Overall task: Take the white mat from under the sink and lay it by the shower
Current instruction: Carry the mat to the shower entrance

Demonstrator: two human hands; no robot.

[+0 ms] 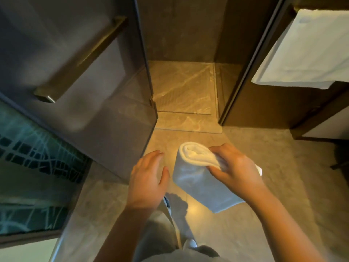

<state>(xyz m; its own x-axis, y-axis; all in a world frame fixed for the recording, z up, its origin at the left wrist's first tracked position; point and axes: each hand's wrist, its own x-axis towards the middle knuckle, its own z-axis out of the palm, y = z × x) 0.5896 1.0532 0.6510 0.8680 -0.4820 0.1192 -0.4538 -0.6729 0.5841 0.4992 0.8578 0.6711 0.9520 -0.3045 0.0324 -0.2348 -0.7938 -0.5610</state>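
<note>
Mat in transit, not yet laid. Lower centre: the right hand (234, 167) grips the rolled white mat (196, 180) at its coiled end, with the loose tail hanging above the floor tiles (283, 167). The left hand (149, 178), fingers spread and holding nothing, hovers just beside the roll. Beyond, mid-frame: the shower threshold (188, 121) and glass door (94, 76). The next move probably calls for the left hand to take the free edge and for both hands to unroll the mat flat before the threshold.

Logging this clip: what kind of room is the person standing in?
Most likely a bathroom: a glass shower door with a bar handle opens onto a tiled shower floor, a white towel hangs at right, and the right hand holds a partly rolled white mat.
</note>
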